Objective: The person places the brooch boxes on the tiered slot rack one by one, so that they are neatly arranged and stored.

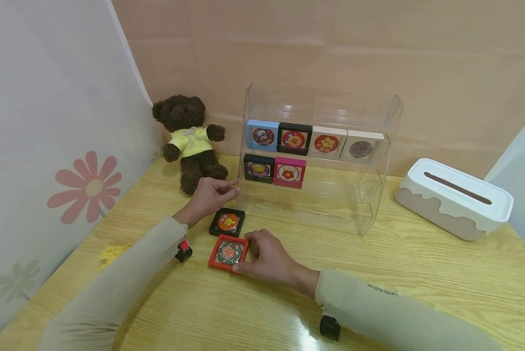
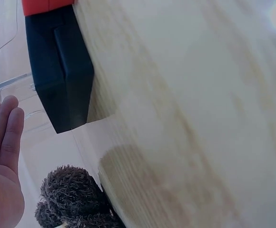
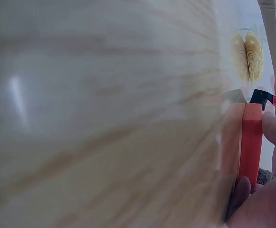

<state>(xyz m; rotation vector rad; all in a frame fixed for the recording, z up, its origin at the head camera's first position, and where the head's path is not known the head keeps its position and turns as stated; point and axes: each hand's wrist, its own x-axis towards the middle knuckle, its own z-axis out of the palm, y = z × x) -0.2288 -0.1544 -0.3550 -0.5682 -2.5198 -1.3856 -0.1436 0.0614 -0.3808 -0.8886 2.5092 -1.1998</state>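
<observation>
My right hand [image 1: 271, 256] grips a red square display frame [image 1: 215, 263] by its right side, thumb at the near corner and fingers at the far one. A round green-and-red badge shows inside the frame, which lies on the table. In the right wrist view my fingertips touch the red edge [image 3: 251, 142]. Just behind lies a black frame [image 1: 226, 222] with an orange badge. My left hand [image 1: 212, 196] is at the left side panel of a clear acrylic rack [image 1: 333, 207]. Its fingers look straight in the left wrist view, where the black frame [image 2: 59, 71] stands nearby.
The rack's tiers hold several framed badges, among them a pink frame [image 1: 290, 173] and a blue one [image 1: 262, 135]. A brown teddy bear [image 1: 192, 139] sits left of the rack. At right is a tissue box [image 1: 453, 197]; yellow strands [image 1: 113, 254] lie at left.
</observation>
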